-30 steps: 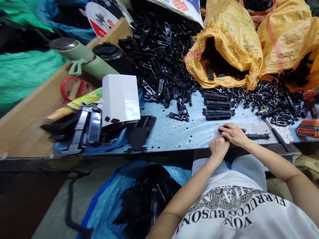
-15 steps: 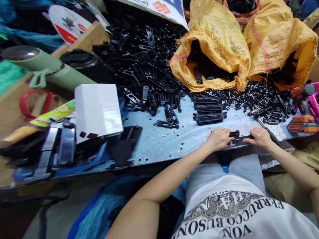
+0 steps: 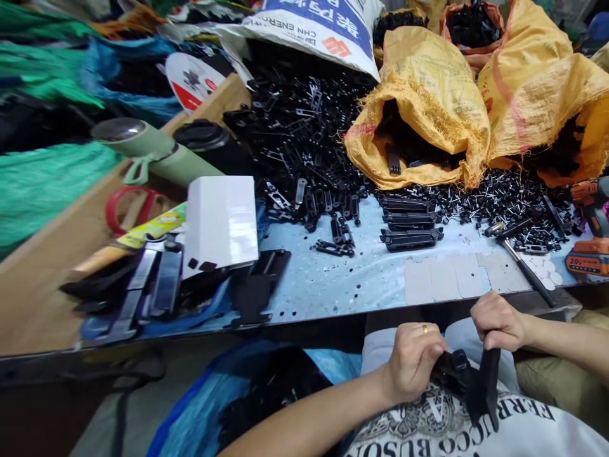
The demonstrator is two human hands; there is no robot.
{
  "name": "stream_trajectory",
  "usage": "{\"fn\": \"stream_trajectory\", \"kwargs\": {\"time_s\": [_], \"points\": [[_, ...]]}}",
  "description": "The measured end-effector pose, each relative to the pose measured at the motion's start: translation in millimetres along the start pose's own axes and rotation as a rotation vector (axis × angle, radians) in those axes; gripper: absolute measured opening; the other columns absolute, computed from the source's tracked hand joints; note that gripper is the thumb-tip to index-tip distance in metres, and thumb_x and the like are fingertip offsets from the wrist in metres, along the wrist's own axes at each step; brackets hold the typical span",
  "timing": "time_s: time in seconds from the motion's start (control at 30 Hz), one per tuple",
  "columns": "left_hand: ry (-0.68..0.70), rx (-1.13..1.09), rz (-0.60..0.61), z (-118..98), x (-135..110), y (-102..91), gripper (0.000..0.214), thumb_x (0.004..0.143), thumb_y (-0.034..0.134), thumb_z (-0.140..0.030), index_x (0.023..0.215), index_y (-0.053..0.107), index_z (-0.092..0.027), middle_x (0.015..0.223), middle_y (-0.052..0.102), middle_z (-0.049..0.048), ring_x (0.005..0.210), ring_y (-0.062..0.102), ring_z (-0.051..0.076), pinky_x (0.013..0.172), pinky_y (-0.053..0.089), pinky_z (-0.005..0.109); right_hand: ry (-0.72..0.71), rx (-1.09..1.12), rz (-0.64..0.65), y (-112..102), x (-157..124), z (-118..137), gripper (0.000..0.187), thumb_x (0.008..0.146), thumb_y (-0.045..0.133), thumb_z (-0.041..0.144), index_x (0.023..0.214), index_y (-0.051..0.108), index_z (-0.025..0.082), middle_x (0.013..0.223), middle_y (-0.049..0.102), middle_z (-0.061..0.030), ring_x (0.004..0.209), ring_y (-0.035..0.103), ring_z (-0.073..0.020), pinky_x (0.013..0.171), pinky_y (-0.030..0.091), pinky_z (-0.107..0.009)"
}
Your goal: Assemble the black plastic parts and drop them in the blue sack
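A black jointed plastic part [image 3: 478, 387] is held close in front of my shirt, bent at an angle and slightly blurred. My left hand [image 3: 413, 358], with a ring on one finger, is closed on its left arm. The upper end of its other arm is gripped in my right hand [image 3: 499, 320], fingers curled over the top. Beyond my hands, pale flat pads [image 3: 445, 278] lie along the table's front edge. A hammer [image 3: 528, 274] rests to their right. Several long black assembled parts [image 3: 412, 238] are stacked in a row behind the pads.
Black small parts [image 3: 304, 146] are heaped at the back, with screws [image 3: 504, 197] to the right. Yellow woven sacks [image 3: 423, 70] stand behind. A cordless drill [image 3: 590, 216] lies far right. At left are a white box [image 3: 221, 219], a green flask [image 3: 157, 149] and scissors [image 3: 126, 209].
Both hands have moved from the table edge back toward my body, bringing the black part with them. The part is now bent upright at its joint. The view has shifted left.
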State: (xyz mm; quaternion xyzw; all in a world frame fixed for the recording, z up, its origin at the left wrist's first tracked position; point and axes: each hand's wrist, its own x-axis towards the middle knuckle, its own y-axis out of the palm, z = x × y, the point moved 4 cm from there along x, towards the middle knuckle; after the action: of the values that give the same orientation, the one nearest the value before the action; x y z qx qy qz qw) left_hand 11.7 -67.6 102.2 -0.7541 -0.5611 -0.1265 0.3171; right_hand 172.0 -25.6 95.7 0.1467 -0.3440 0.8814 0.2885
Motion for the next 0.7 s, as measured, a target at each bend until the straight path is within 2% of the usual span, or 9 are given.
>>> {"fn": "stream_trajectory", "kwargs": {"time_s": [0.1, 0.17, 0.23, 0.37, 0.47, 0.6, 0.7], "points": [[-0.118, 0.101, 0.062, 23.0, 4.5, -0.3, 0.048, 0.097, 0.024, -0.032, 0.062, 0.052, -0.016, 0.050, 0.052, 0.0014, 0.045, 0.048, 0.009, 0.049, 0.036, 0.023, 0.098, -0.033, -0.043, 4.4, -6.9, -26.2, 0.051, 0.097, 0.018, 0.045, 0.055, 0.032, 0.021, 0.047, 0.034, 0.0024, 0.044, 0.035, -0.0104, 0.047, 0.028, -0.026], [-0.214, 0.207, 0.120, 44.3, 12.8, -2.4, 0.050, 0.097, 0.023, -0.032, 0.062, 0.055, -0.015, 0.052, 0.056, 0.0028, 0.048, 0.053, 0.011, 0.052, 0.039, 0.023, 0.224, -0.101, -0.087, -1.3, -10.6, -48.5, 0.052, 0.098, 0.013, 0.041, 0.055, 0.035, 0.020, 0.047, 0.038, 0.0016, 0.045, 0.038, -0.0101, 0.049, 0.031, -0.025], [-0.304, 0.348, 0.179, 65.4, 24.1, -5.7, 0.053, 0.097, 0.022, -0.035, 0.064, 0.059, -0.015, 0.056, 0.061, 0.0048, 0.053, 0.058, 0.013, 0.057, 0.042, 0.024, 0.346, -0.214, -0.079, -13.0, -10.9, -68.2, 0.056, 0.098, 0.009, 0.042, 0.055, 0.037, 0.019, 0.048, 0.042, 0.0005, 0.046, 0.040, -0.0098, 0.052, 0.033, -0.023], [-0.518, 0.742, 0.238, 97.0, 46.1, -15.4, 0.053, 0.095, 0.029, -0.044, 0.071, 0.066, -0.014, 0.070, 0.068, 0.0101, 0.068, 0.064, 0.020, 0.062, 0.043, 0.027, 0.525, -0.637, 0.137, -40.0, 0.1, -87.2, 0.062, 0.097, 0.011, 0.050, 0.059, 0.048, 0.017, 0.057, 0.057, -0.0053, 0.052, 0.048, -0.0118, 0.054, 0.030, -0.025], [-0.632, 0.950, 0.278, 108.0, 56.6, -17.8, 0.054, 0.094, 0.031, -0.047, 0.077, 0.069, -0.013, 0.077, 0.069, 0.0131, 0.074, 0.066, 0.024, 0.062, 0.043, 0.029, 0.672, -0.924, 0.297, -48.6, 11.2, -87.6, 0.059, 0.096, 0.020, 0.052, 0.071, 0.058, 0.015, 0.067, 0.065, -0.0103, 0.056, 0.055, -0.0146, 0.053, 0.026, -0.026], [-0.632, 1.050, 0.393, 114.1, 64.0, -16.3, 0.056, 0.095, 0.026, -0.046, 0.086, 0.070, -0.012, 0.081, 0.070, 0.0147, 0.074, 0.066, 0.025, 0.062, 0.043, 0.031, 0.753, -1.040, 0.352, -44.2, 17.9, -84.6, 0.058, 0.096, 0.021, 0.051, 0.078, 0.062, 0.015, 0.072, 0.068, -0.0120, 0.059, 0.060, -0.0168, 0.053, 0.026, -0.026], [-0.483, 0.995, 0.533, 113.4, 62.0, -17.1, 0.058, 0.095, 0.026, -0.046, 0.080, 0.070, -0.012, 0.077, 0.070, 0.0139, 0.070, 0.066, 0.023, 0.062, 0.043, 0.029, 0.731, -1.033, 0.319, -44.0, 10.3, -84.5, 0.060, 0.096, 0.021, 0.053, 0.075, 0.062, 0.015, 0.069, 0.067, -0.0111, 0.059, 0.059, -0.0166, 0.053, 0.026, -0.026]]}}
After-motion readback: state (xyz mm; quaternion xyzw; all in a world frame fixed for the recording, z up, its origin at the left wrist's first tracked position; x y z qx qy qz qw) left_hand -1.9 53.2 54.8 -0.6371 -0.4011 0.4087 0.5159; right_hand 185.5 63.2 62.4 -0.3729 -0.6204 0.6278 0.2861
